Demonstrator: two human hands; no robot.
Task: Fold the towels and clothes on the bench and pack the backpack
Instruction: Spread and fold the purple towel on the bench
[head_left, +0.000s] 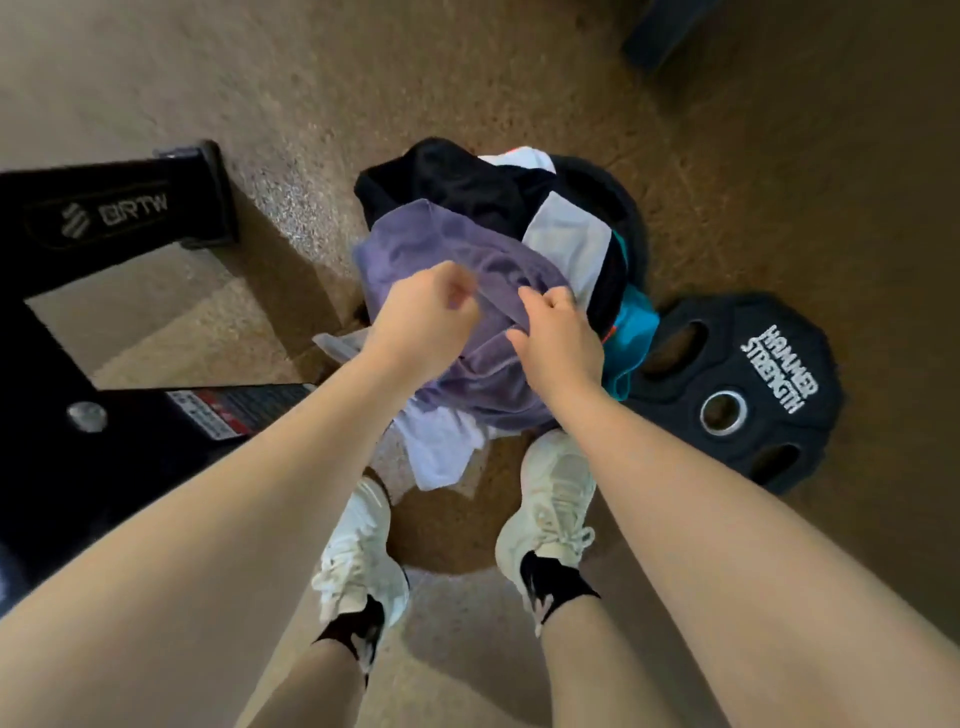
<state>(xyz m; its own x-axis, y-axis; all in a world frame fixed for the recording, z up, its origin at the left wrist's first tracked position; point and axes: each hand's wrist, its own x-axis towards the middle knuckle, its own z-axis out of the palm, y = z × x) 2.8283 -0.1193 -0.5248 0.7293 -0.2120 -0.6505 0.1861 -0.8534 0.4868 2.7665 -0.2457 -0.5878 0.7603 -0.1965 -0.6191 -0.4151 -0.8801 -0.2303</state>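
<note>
A purple towel (457, 270) lies draped over a heap of clothes on the floor (519, 78), just ahead of two white shoes (358, 551). Its long axis runs from the far left, near the bench frame (104, 218), towards the person's right foot. The left hand (421, 322) has its fingers curled, and a bit of purple cloth shows inside the curl, pinched there. The right hand (558, 338) bends its fingers down onto a fold of the towel and grips it. The two hands sit close together, not touching.

Under the towel I count one black garment (447, 176) at the far side, white cloth (566, 244) to the right and again at the near edge, and a teal piece (631, 322) poking out by the weight plate (737, 389). I cannot make out the backpack for certain in the heap.

The one plate reads "HAMMER STRENGTH" in white. The black frame carries "BRTW" with a striped logo, and a red-and-white sticker (223, 410) too blurred to read.
</note>
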